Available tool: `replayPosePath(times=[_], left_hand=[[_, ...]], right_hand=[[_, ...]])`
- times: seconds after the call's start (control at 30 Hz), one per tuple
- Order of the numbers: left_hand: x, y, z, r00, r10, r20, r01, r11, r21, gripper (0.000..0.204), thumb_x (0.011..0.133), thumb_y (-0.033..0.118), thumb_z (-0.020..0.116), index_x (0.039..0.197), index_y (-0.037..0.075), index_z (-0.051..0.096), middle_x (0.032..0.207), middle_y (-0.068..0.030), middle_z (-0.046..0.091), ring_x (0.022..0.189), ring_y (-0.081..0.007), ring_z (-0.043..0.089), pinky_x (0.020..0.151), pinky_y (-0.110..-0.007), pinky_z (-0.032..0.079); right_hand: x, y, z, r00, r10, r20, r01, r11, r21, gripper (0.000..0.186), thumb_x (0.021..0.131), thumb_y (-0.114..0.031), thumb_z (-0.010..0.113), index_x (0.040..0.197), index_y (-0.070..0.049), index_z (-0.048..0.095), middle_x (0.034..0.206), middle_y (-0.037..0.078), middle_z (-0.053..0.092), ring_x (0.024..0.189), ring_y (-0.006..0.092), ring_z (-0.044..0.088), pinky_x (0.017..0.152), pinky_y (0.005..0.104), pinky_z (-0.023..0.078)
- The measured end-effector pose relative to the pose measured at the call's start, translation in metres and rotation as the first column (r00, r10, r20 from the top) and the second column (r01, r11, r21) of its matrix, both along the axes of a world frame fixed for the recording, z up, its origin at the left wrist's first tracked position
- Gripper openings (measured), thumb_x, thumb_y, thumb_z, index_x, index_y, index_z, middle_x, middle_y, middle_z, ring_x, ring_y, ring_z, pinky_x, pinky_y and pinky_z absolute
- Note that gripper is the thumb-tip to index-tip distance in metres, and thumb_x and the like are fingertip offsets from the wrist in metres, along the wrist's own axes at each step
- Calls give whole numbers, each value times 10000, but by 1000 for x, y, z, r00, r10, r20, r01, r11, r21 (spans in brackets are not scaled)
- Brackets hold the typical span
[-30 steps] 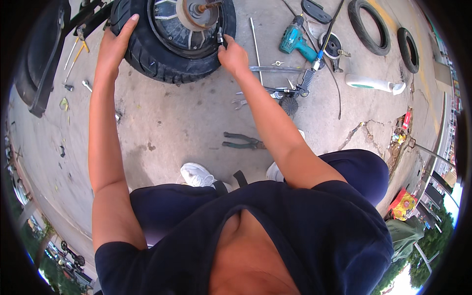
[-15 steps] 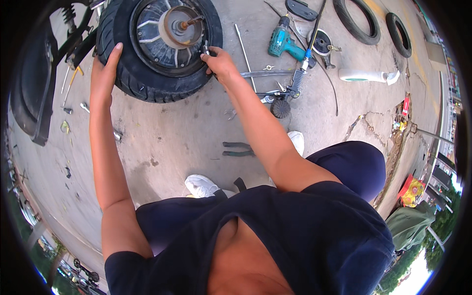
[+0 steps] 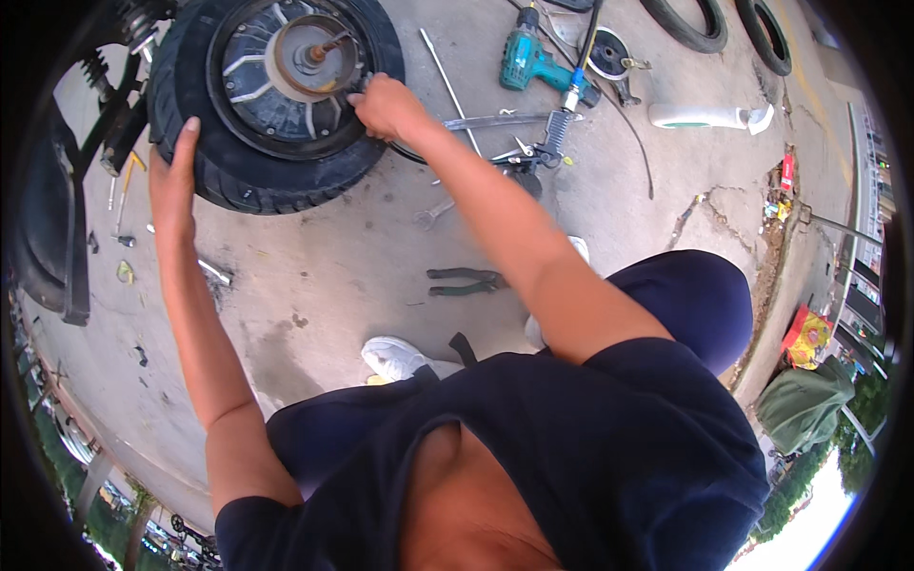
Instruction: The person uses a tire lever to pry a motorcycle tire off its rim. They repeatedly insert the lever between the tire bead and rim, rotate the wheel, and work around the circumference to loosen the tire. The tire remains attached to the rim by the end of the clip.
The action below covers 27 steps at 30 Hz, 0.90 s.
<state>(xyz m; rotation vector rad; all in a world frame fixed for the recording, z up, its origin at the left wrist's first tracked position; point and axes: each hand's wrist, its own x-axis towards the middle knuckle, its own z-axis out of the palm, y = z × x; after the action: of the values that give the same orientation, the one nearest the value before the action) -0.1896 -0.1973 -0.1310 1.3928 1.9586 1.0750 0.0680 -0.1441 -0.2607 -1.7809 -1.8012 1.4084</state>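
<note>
A wheel with a thick black tyre and a metal hub with a rusty axle is at the upper left. My left hand grips its near left side, thumb on the tread and fingers mostly hidden. At the right part of the rim, my right hand is closed round the end of a black air hose; its fitting is mostly hidden by the fingers. The hose loops toward a tyre inflator gun on the ground, right of the wheel.
Beyond the inflator lie a teal cordless drill and a brake plate. Pliers, a wrench and a long rod are on the concrete. A white bottle and loose tyres lie right. Vehicle parts stand left.
The wheel and both hands appear further left in the picture as the view shifts. My right fingers now cover the hose fitting that showed before; my left hand keeps its hold on the tyre.
</note>
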Motion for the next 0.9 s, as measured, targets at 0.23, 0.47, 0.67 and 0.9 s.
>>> replayPosePath(times=[0.23, 0.47, 0.67, 0.9], left_hand=[[14, 2, 6, 999, 27, 23, -27, 999, -28, 880, 782, 522, 697, 1313, -132, 442, 1266, -233, 552, 1175, -274, 546, 1008, -310, 392], [6, 3, 1, 999, 39, -25, -39, 999, 38, 899, 736, 519, 746, 1303, -117, 457, 1229, -227, 573, 1115, -272, 584, 981, -326, 427], [8, 2, -15, 987, 79, 137, -87, 995, 51, 836, 709, 417, 805, 1279, -98, 476, 1196, -190, 598, 1042, -244, 610, 929, -319, 465], [18, -3, -4, 944, 50, 326, -85, 992, 95, 838, 713, 291, 821, 1325, -89, 394, 1161, -204, 599, 998, -245, 631, 883, -327, 512]], right_hand=[[27, 42, 0, 928, 360, -92, -370, 872, -320, 597, 912, -464, 576, 996, 127, 595, 870, 227, 683, 742, 297, 702, 642, 398, 595], [158, 49, 9, 115, 760, 639, -988, 155, -7, 583, 801, -357, 718, 1261, -56, 525, 958, 168, 675, 885, 276, 678, 690, 490, 543], [291, -9, -34, -44, 512, 858, -987, -153, 41, 676, 831, -78, 514, 1434, -318, 324, 1035, 45, 540, 986, 221, 554, 800, 387, 409], [280, -23, -30, 113, 696, 709, -991, 27, 132, 508, 771, -114, 576, 1264, -213, 504, 860, 60, 546, 867, 239, 578, 706, 392, 426]])
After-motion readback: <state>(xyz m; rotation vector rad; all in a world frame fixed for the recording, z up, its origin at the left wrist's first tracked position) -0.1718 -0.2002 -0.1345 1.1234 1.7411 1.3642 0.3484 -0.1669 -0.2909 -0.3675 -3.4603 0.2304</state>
